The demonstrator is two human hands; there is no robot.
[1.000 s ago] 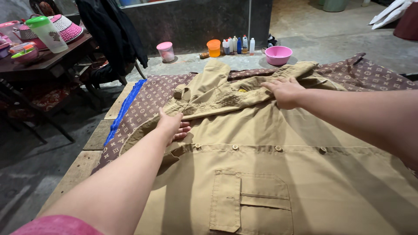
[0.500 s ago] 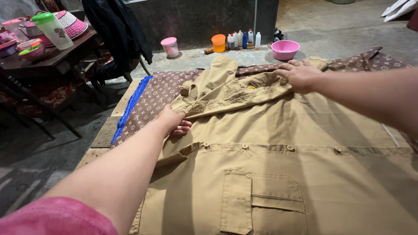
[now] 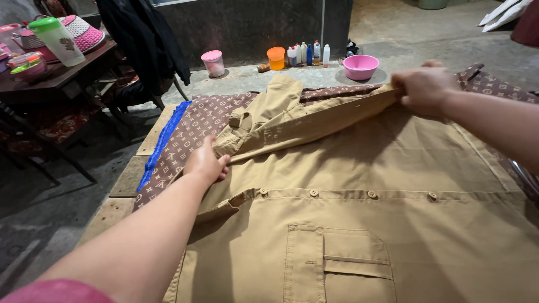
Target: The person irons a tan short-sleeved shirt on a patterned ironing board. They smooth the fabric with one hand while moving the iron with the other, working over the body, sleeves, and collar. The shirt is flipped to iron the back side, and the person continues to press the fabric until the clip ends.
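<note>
- Shirt (image 3: 359, 224) is spread flat on the table over a brown patterned cloth (image 3: 202, 120); button row and chest pocket (image 3: 337, 264) face up, near the person.
- Right hand (image 3: 424, 90) is closed on the shirt's far edge, pinching the fabric and lifting it off the table. The edge runs taut toward the collar (image 3: 252, 120).
- Left hand (image 3: 206, 164) lies flat, fingers together, pressing the shirt down just below the collar. It grips nothing, only anchors.
- Step in hand, my read: stretching and squaring the upper shirt, one hand pinning, one pulling.
- Next move likely calls for laying that lifted edge down flat without dragging the collar end; left hand needs to keep pressure or the fabric bunches at the sleeve (image 3: 281, 95).
- Sleeve lies rumpled beyond the collar, not yet smoothed.
- Around: pink bowl (image 3: 360, 66), orange cup (image 3: 275, 58) and small bottles (image 3: 307, 53) on the floor beyond the table, well apart from the hands.
</note>
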